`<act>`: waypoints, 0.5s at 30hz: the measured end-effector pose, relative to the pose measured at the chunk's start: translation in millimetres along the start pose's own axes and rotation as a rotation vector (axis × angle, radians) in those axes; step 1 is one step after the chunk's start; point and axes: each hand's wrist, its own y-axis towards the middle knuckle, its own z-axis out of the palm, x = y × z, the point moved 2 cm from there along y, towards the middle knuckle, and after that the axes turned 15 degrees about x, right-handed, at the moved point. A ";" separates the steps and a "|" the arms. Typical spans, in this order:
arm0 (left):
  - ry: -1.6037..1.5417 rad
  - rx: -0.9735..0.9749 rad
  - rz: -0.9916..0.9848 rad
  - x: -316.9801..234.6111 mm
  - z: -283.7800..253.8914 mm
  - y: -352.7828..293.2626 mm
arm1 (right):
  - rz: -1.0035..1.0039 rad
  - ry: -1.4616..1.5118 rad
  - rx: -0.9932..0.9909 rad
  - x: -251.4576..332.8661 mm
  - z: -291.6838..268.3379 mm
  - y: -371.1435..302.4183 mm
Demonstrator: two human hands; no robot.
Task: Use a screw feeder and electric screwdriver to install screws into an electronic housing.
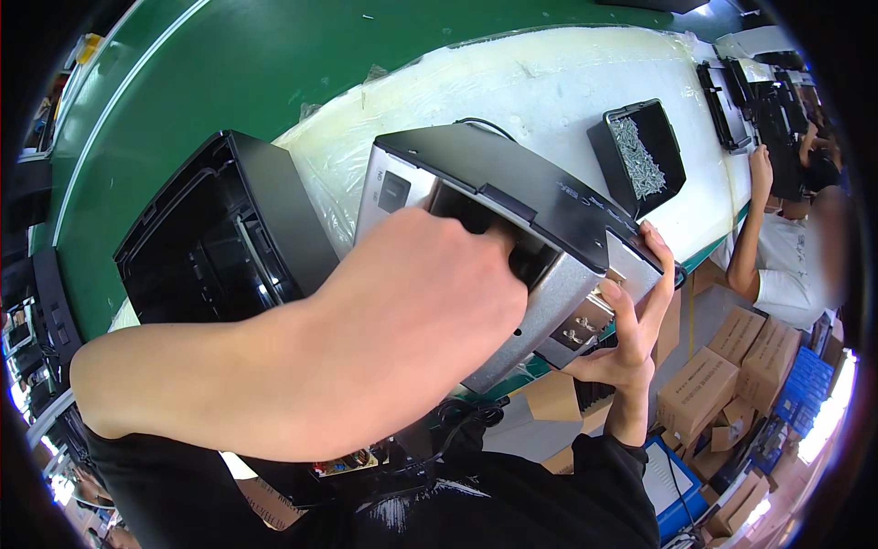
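Head view shows a silver-and-black toaster [512, 220] held tilted between the person's two hands at the near edge of a long white table [549, 82]. Its long axis runs from upper left to lower right, with the black slotted top turned up and toward the person and one silver end wall facing the lower right.

The left hand [412, 311] lies directly over the middle of the toaster. Its fingers are curled and reach into the dark slot in the top, so the fingertips are hidden; the hand is bunched rather than spread, and it cannot be told whether it pinches anything inside. The toaster lies straight ahead of this hand and under it, touching it.

The right hand [631, 329] is at the lower right end of the toaster. It cups the corner from below, palm up, fingers spread along the silver end wall and thumb against the bottom edge. From this hand the toaster extends up and to the left.

Both hands touch it; the left covers more of the body, the right supports the end.

A second black casing [219, 238] stands just beside the toaster on the left. A black tray of small screws [640, 151] sits apart on the table, farther right. A co-worker's arm [754, 220] rests at the table's far right edge.
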 end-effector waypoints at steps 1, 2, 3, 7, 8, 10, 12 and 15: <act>-0.035 -0.025 0.062 3.0 -2.3 1.3 | -0.007 0.000 -0.012 -0.1 -0.1 0.7; -0.072 -0.050 0.123 5.7 -4.1 2.6 | -0.014 0.000 -0.022 -0.2 0.0 1.3; -0.072 -0.051 0.122 8.8 -4.9 4.3 | -0.014 0.000 -0.023 -0.8 0.6 2.0; -0.077 -0.082 0.161 11.2 -6.3 10.4 | -0.004 0.011 -0.021 -2.3 -0.7 5.5; -0.021 -0.059 0.116 10.6 -5.8 12.1 | 0.003 0.001 -0.012 -2.8 -0.9 6.1; -0.043 -0.055 0.112 10.0 -7.9 12.0 | -0.005 -0.048 0.005 -4.9 -1.4 5.3; -0.066 -0.050 0.112 10.3 -7.3 13.4 | -0.010 -0.097 0.024 -6.3 -0.3 4.2; -0.084 -0.121 0.115 10.8 -6.6 14.7 | -0.036 -0.083 -0.006 -7.0 0.9 3.8</act>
